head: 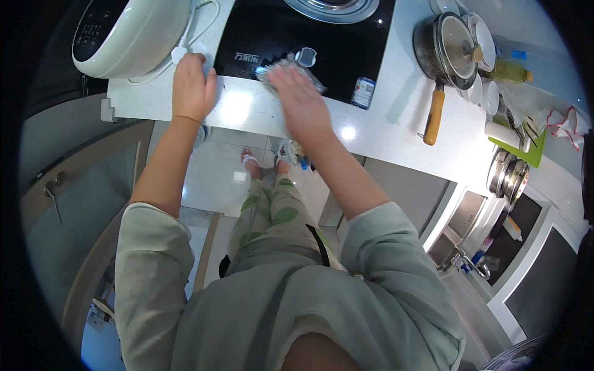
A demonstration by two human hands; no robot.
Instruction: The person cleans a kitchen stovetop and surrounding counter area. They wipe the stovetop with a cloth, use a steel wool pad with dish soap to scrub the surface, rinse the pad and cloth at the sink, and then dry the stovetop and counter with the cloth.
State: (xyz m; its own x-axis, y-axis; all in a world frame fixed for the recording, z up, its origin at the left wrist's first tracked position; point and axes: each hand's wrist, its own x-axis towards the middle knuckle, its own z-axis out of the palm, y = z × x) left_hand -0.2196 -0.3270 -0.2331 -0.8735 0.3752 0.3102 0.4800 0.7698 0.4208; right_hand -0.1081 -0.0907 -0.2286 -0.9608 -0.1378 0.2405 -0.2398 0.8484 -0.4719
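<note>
My right hand [301, 102] lies flat and slightly blurred on a crumpled grey cleaning cloth [315, 82]. The cloth is pressed against the front edge of a black glass gas cooktop [297, 32], just below its control knob [306, 57]. Left of the cooktop, my left hand [192, 88] rests on the white speckled countertop [250, 104], thumb apart from the fingers. Its fingertips are beside a white plug [178, 53] with a cord; whether they touch it I cannot tell. A label sticker [363, 92] is on the cooktop's front right corner.
A white countertop appliance [134, 37] stands at the left. To the right is a glass-lidded saucepan [431, 48], its wooden handle [434, 116] pointing towards me. White bowls [489, 97], a green cutting board [533, 148], steel pots [503, 171] and a sink [457, 222] lie further right.
</note>
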